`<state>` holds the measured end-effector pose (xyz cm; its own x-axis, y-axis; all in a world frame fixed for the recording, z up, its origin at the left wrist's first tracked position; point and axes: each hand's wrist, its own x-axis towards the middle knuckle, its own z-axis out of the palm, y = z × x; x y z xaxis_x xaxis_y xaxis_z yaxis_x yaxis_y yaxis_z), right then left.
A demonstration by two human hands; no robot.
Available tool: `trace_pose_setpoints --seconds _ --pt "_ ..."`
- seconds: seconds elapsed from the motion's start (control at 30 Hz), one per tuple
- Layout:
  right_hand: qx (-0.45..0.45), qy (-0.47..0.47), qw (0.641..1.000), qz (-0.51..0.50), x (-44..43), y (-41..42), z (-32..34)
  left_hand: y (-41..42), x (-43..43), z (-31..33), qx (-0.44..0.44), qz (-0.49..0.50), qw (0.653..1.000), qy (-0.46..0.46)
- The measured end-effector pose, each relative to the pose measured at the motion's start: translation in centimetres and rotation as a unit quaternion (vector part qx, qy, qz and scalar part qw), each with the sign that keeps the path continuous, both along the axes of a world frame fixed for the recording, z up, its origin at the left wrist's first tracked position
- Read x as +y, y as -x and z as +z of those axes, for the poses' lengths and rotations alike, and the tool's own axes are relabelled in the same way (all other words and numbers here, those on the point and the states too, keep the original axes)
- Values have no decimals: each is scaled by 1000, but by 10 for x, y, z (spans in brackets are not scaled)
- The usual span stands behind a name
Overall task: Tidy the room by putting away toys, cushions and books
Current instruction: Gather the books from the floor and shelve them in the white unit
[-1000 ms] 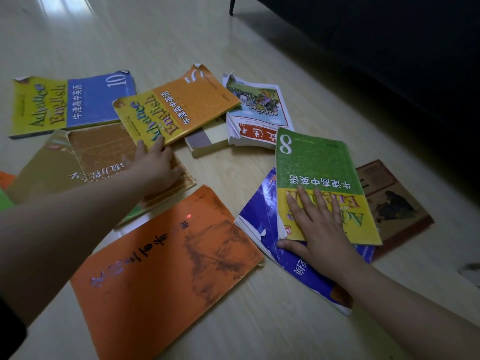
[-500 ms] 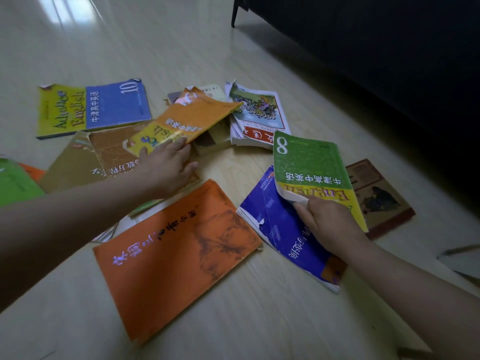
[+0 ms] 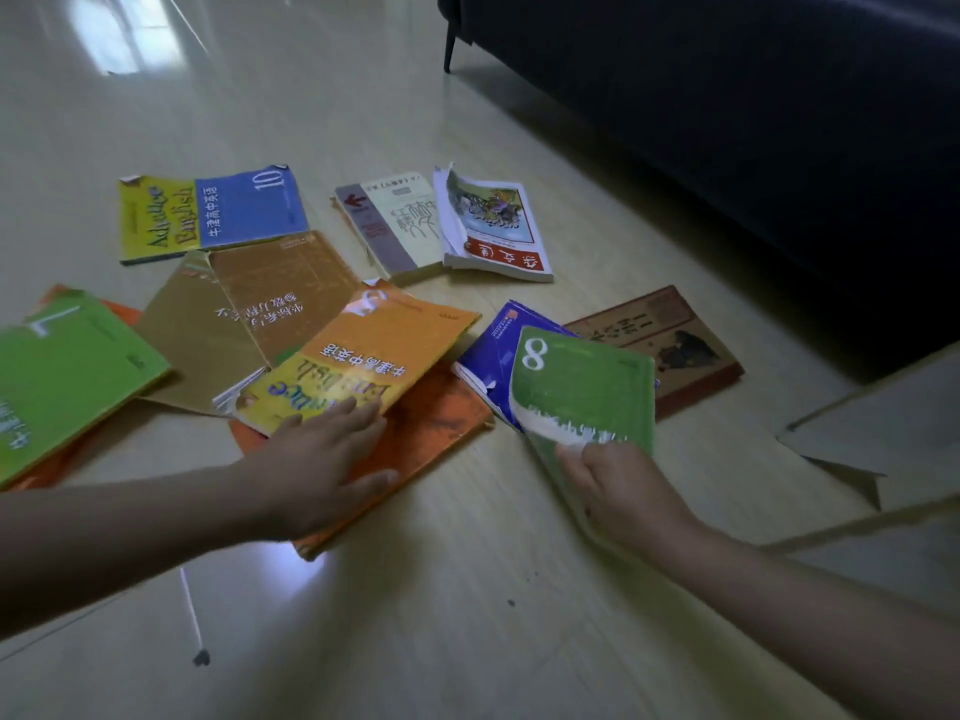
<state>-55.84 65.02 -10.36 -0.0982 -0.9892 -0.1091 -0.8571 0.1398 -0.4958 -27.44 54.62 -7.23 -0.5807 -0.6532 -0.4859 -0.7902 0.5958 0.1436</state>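
Several books lie scattered on the pale floor (image 3: 467, 589). My left hand (image 3: 322, 459) rests with fingers spread on the near corner of the orange-yellow book marked 5 (image 3: 363, 356), which lies across the large orange book (image 3: 436, 433). My right hand (image 3: 618, 485) grips the near edge of the green book marked 8 (image 3: 587, 387), lifted and bent above the blue book (image 3: 493, 350). A dark brown book (image 3: 670, 340) lies just beyond it.
Farther back lie a blue-yellow book marked 10 (image 3: 213, 215), a brown book (image 3: 275, 298), a cream book (image 3: 395, 226) and an illustrated book (image 3: 493, 226). A green book marked 1 (image 3: 62, 376) sits at left. A dark sofa (image 3: 727, 122) fills the right; a cardboard flap (image 3: 883, 423) lies near it.
My left hand has pulled the orange-yellow book towards me onto the large orange book, uncovering the cream book. My right hand has raised and curled the green book off the blue one.
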Motion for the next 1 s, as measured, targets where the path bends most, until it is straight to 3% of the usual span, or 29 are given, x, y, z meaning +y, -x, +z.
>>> trace_pose_setpoints --seconds 0.2,0.4,0.63,0.73,1.0 --pt "-164 -114 977 67 49 -43 -12 -17 40 -1 81 21 996 -27" --pt "-81 -59 995 19 31 -26 -14 -7 23 -18 64 63 996 19" --pt "122 -195 972 46 6 -4 -20 14 -6 -56 9 111 993 33" --pt "162 -244 955 53 8 -2 -35 21 -9 -67 -6 120 992 46" --pt "189 -245 948 73 28 -9 -60 21 -8 -79 -3 111 990 82"
